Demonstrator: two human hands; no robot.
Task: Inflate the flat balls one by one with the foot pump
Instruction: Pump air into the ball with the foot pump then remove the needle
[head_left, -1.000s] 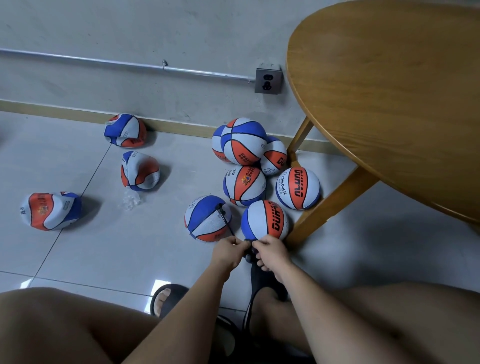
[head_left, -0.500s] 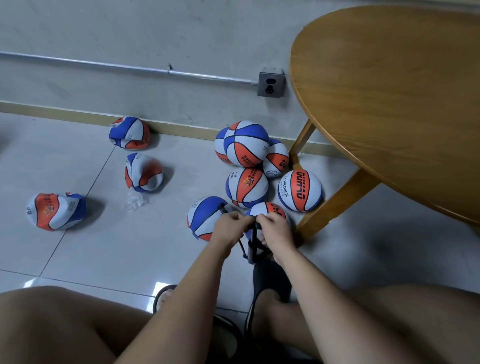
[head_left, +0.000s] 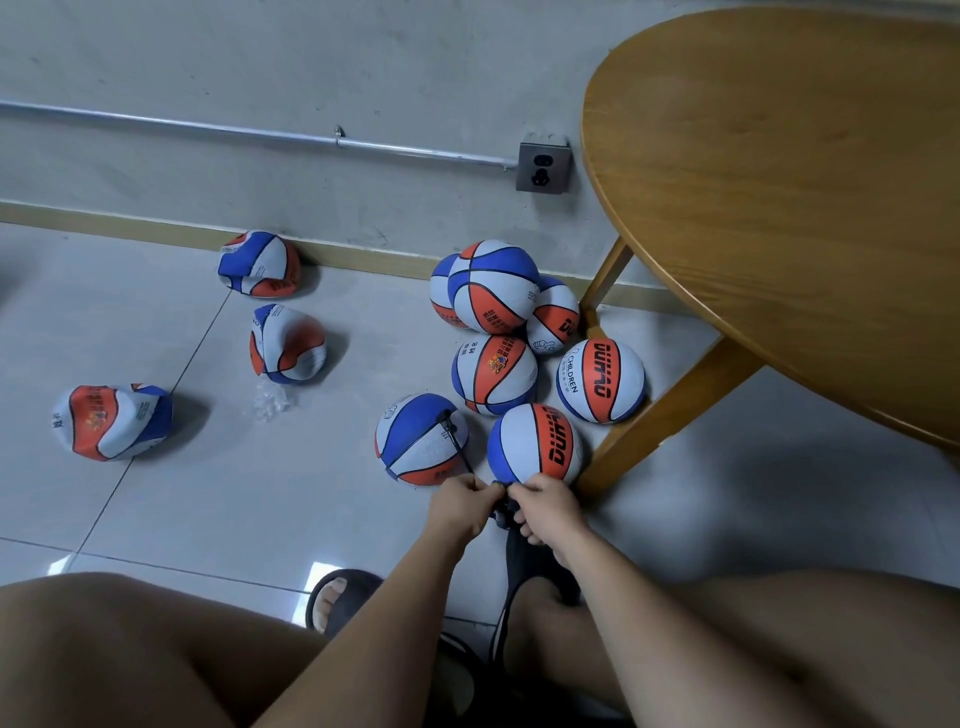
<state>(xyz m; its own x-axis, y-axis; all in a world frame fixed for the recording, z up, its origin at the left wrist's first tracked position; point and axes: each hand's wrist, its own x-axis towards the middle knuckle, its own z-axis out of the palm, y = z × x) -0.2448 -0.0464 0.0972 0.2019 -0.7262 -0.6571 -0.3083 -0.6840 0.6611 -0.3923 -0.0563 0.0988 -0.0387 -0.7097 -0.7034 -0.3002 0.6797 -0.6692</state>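
My left hand (head_left: 464, 506) and my right hand (head_left: 544, 512) grip the black pump handle (head_left: 503, 514) side by side, low near the floor. A thin black hose (head_left: 457, 447) runs from it up to the valve of a blue, white and orange ball (head_left: 421, 439) just ahead of my left hand. Three crumpled flat balls lie to the left: one by the wall (head_left: 258, 263), one nearer (head_left: 287, 344), one far left (head_left: 111, 421). The pump body is hidden behind my hands and my right foot.
Several round inflated balls (head_left: 493, 286) are piled between the hands and the wall, one (head_left: 534, 444) touching a leg of the wooden table (head_left: 779, 182) at right. A crumpled clear plastic scrap (head_left: 270, 402) lies on the tiles. A wall socket (head_left: 543, 169) sits above.
Both hands went up with the pump handle half a second ago and have come back down to the low position near the floor.
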